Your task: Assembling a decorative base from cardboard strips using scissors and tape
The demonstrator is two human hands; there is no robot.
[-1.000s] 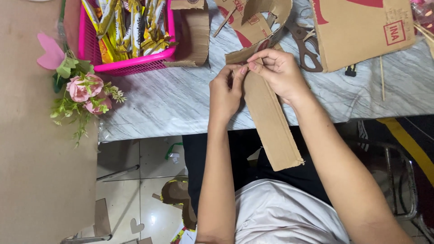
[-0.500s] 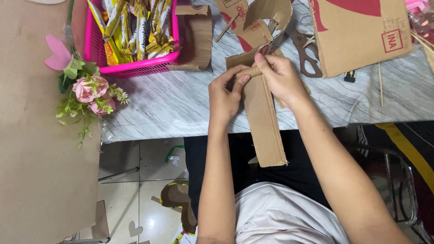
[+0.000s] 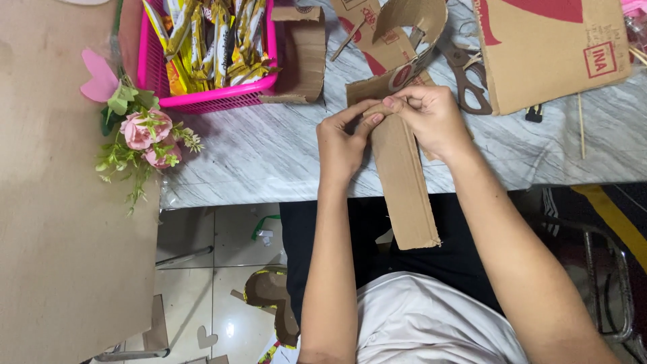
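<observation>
A long cardboard strip [image 3: 402, 182] hangs over the counter [image 3: 269, 155] edge toward the lap. Both hands, left hand [image 3: 344, 145] and right hand [image 3: 431, 121], pinch its top end shut between fingertips. Scissors [image 3: 468, 77] lie at 1 o'clock, a pink basket [image 3: 209, 98] at 10. An uneven pinch might crease the strip crookedly. Since a second ago, the strip's free end has swung left.

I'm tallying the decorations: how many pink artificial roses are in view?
2, both in the small bouquet at the left edge of the marble table: the larger pink artificial rose on top, the smaller pink rose just below and to its right. Leaves may hide more.
</observation>
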